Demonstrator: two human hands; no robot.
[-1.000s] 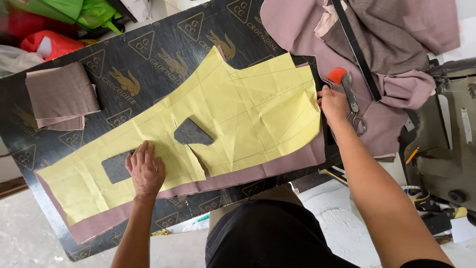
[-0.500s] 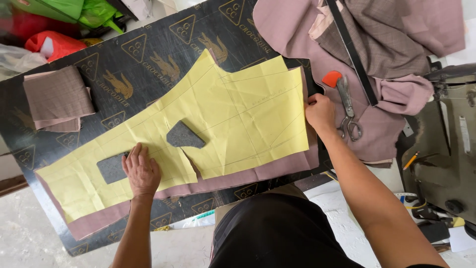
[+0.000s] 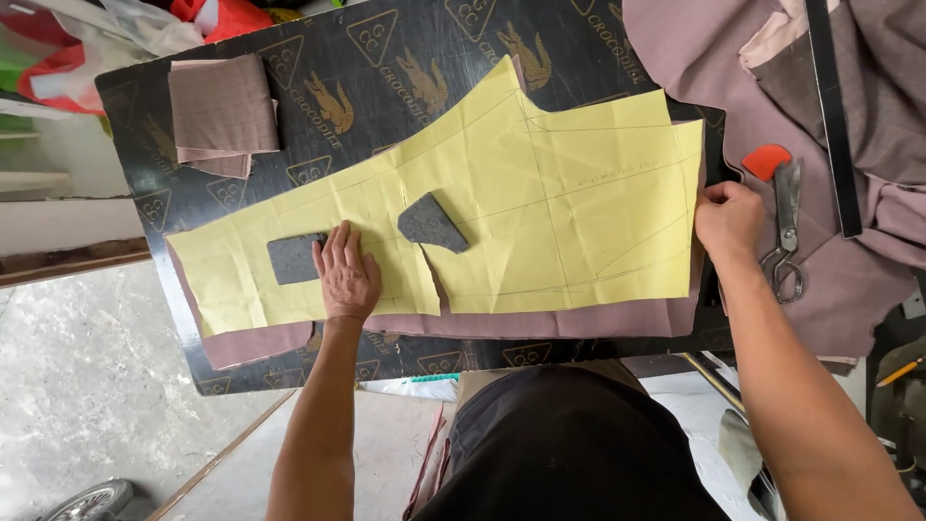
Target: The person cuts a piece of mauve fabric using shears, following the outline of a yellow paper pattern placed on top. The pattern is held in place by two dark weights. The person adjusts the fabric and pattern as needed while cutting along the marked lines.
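Observation:
A large yellow paper pattern (image 3: 540, 193) lies flat over mauve fabric (image 3: 579, 320) on a black board (image 3: 405, 58). Two dark grey stone weights rest on the paper: a rectangular one (image 3: 292, 259) at the left and a wedge-shaped one (image 3: 431, 223) near the middle. My left hand (image 3: 345, 275) presses palm-down on the paper, fingers apart, touching the rectangular weight's right side. My right hand (image 3: 728, 222) pinches the right edge of the pattern and fabric. Scissors (image 3: 784, 232) and a red piece of tailor's chalk (image 3: 766, 160) lie just to its right.
A folded mauve cloth (image 3: 222, 114) sits at the board's far left corner. A heap of mauve and brown fabric (image 3: 849, 87) with a long black ruler (image 3: 830, 116) covers the right side. Red and white bags (image 3: 145, 24) lie beyond the board. A pencil (image 3: 902, 371) lies at far right.
My right hand has moved down along the pattern's right edge, away from the scissors, and now grips the edge. The left hand stays pressed on the paper beside the rectangular weight.

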